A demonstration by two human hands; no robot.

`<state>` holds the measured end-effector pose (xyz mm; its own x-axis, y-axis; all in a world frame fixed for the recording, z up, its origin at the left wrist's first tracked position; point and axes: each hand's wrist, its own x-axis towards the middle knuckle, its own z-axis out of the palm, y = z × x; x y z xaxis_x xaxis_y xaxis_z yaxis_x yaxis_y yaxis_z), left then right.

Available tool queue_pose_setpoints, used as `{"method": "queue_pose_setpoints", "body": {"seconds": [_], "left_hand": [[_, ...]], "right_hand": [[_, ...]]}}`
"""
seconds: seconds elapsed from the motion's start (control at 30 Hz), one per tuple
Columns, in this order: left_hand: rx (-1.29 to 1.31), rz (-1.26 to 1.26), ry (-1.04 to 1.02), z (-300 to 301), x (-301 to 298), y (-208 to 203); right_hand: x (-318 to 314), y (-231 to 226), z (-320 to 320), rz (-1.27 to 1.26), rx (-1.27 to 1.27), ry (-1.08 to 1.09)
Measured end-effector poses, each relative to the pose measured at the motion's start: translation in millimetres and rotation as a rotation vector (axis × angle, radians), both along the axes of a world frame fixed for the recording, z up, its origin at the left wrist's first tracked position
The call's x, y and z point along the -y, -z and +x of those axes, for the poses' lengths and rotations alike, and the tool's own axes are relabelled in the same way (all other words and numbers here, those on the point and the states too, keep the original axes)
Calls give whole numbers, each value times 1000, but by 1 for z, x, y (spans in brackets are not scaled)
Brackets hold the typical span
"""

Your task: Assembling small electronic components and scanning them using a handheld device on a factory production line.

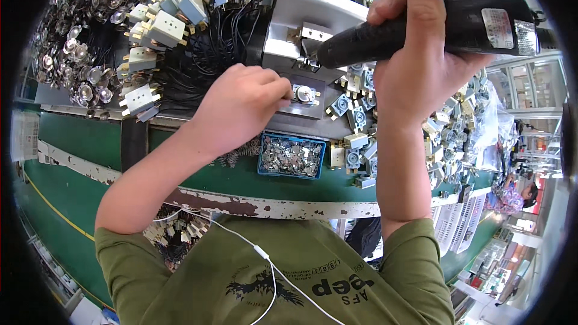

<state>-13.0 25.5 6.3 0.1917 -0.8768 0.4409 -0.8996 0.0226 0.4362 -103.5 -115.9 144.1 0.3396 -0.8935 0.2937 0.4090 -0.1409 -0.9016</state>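
My right hand is wrapped round a black electric screwdriver, held almost level. The screwdriver's tip points left, at the front of a silver metal machine that looks like a screw feeder. Whether the tip touches the machine I cannot tell. My left hand has its fingers curled and pressed together beside a small part with a round metal top. That part sits on a metal fixture block below the machine. What lies between the left fingertips is hidden.
Left of the machine are piled white-and-grey socket-like parts with black wires, and round metal pieces. More grey parts lie at right. A blue bin of small metal pieces stands near the worn table edge. Another person is far right.
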Motion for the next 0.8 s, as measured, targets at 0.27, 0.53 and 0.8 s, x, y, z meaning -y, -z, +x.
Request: {"method": "queue_pose_setpoints", "body": {"seconds": [0.27, 0.53, 0.8], "left_hand": [[13, 42, -4, -6, 0, 1], [17, 39, -6, -7, 0, 4], [48, 7, -9, -5, 0, 5]], "right_hand": [[13, 46, 11, -382, 103, 0], [40, 56, 18, -556, 250, -163], [19, 31, 5, -421, -73, -487]]}}
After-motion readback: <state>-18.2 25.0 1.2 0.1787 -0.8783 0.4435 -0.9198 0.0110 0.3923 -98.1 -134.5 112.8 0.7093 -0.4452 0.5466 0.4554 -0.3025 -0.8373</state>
